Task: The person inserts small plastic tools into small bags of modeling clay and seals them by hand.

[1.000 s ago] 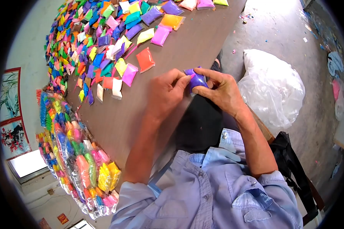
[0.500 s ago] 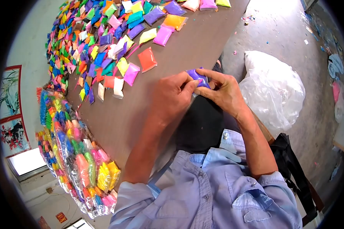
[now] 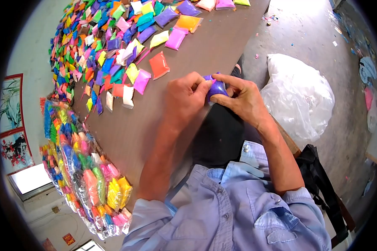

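Observation:
A small purple packet (image 3: pixel 217 88) is held at the table's edge, in front of my body. My right hand (image 3: pixel 244 97) grips it from the right, thumb below and fingers above. On its left, my left hand (image 3: pixel 187 94) is closed in a pinch, its thumb tip right at the packet. A thin pink piece (image 3: pixel 214 81) shows at that thumb tip, against the purple. Beyond my left hand lie an orange-red packet (image 3: pixel 159 65) and a pink packet (image 3: pixel 142 81), flat on the brown table (image 3: pixel 121 125).
A large heap of small coloured packets (image 3: pixel 109 46) spreads over the far left of the table. Clear bags of coloured packets (image 3: pixel 90 184) stand at the near left. On the floor to the right sits a big white plastic bag (image 3: pixel 299 98), beside a black strap (image 3: pixel 322 180).
My left hand has shifted slightly left and up, so more of the purple packet shows. The right hand keeps its grip on the packet.

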